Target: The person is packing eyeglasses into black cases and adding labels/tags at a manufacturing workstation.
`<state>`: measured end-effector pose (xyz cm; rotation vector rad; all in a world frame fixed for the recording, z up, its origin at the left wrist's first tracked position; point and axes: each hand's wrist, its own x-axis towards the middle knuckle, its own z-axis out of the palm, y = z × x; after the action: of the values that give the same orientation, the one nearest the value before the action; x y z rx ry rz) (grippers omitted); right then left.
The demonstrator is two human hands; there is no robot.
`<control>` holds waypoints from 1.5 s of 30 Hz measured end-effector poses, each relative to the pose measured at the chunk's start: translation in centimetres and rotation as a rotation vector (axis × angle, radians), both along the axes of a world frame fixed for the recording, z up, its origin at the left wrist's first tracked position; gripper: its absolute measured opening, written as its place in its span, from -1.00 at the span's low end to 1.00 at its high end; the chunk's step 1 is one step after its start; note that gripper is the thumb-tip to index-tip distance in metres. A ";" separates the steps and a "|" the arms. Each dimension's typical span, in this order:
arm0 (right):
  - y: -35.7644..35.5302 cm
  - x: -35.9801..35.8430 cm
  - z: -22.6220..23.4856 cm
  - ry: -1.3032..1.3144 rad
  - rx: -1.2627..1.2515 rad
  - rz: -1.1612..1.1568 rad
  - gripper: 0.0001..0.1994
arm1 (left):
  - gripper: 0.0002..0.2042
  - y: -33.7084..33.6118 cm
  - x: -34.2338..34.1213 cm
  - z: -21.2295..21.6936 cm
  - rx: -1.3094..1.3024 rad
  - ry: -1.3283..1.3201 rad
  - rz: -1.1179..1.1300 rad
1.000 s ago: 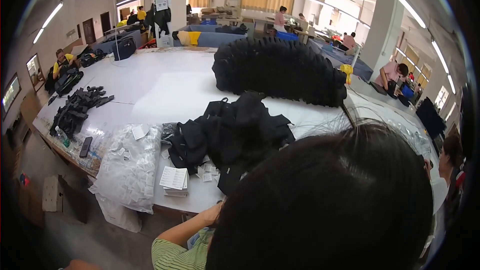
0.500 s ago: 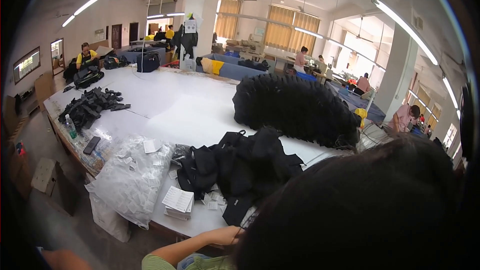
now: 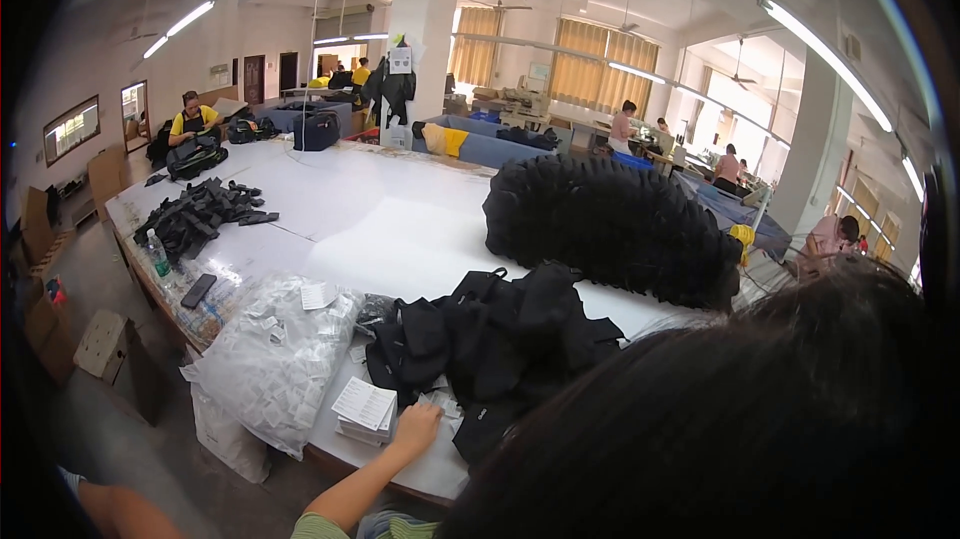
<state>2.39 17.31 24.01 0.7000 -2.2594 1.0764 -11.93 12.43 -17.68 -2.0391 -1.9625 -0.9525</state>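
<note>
Neither of my hands shows. Only a bare forearm [image 3: 112, 511] enters at the lower left edge, its hand out of frame. A person's dark-haired head [image 3: 720, 419] fills the lower right, close in front of me. That person's arm in a green striped sleeve [image 3: 325, 527] reaches to the white table [image 3: 380, 229]. Their hand [image 3: 415, 429] rests on small white packets beside a stack of white paper slips [image 3: 362, 407]. A heap of black garments [image 3: 495, 334] lies just beyond the hand.
A clear plastic bag of small white packets [image 3: 275, 354] hangs over the table's near edge. A long black stack [image 3: 610, 224] lies further back, with black pieces [image 3: 200, 214], a bottle [image 3: 158, 254] and a phone [image 3: 198, 290] at left. Cardboard boxes [image 3: 105, 344] stand on the floor. Other workers sit in the background.
The view has tilted upward and swung left, so the table sits lower in the picture. The person's hand has reached further forward onto the packets beside the paper slips.
</note>
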 end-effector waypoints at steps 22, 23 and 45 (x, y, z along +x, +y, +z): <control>-0.2 10.8 -24.4 -0.417 -0.088 -1.283 -0.83 | -0.39 -4.4 10.6 6.3 0.128 -1.537 -0.366; -1.5 12.0 -26.2 -0.409 -0.128 -1.326 -0.84 | -0.42 -5.0 11.1 3.7 -0.058 -1.862 -0.441; -6.7 14.8 -28.1 0.116 -0.863 -1.457 -0.92 | -0.65 -7.4 13.2 10.3 -0.851 -1.830 -0.263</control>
<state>17.16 10.57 -4.07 -1.0532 -1.2990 0.9301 1.30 5.03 -7.42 -1.5213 -3.1427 -3.2946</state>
